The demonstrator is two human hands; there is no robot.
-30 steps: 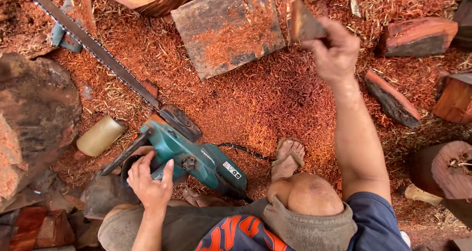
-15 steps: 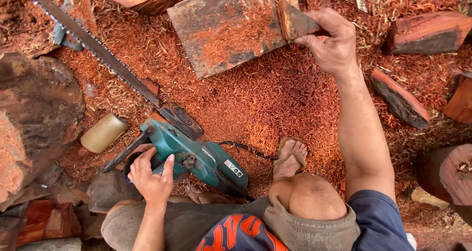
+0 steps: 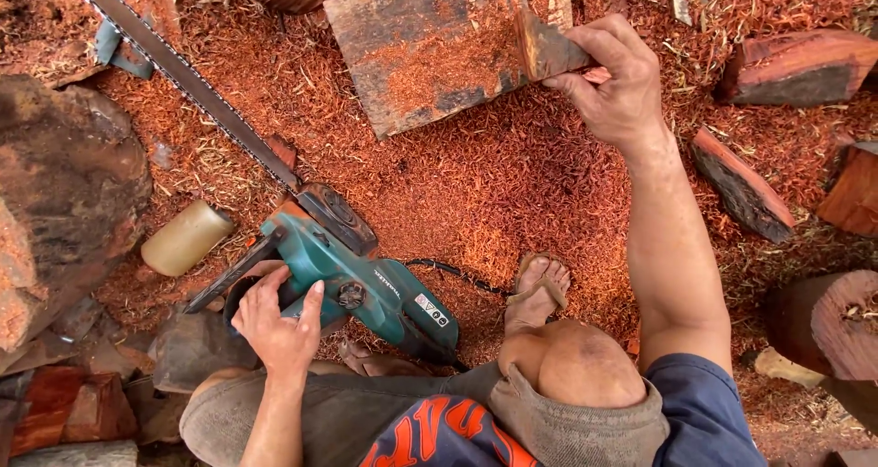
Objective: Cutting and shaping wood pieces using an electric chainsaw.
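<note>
Sawdust (image 3: 476, 183) covers the ground — much cutting is done. Right hand (image 3: 615, 83) pinches a wood offcut (image 3: 549, 48) at the slab (image 3: 430, 46); left hand (image 3: 279, 325) grips the grounded chainsaw (image 3: 352, 275) — slab not yet split.

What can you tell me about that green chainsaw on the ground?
The electric chainsaw has a teal plastic body with black trim and a long grey guide bar with chain running up and left. It lies on red sawdust; a black cord trails from it. The left hand rests on its handle.
</note>
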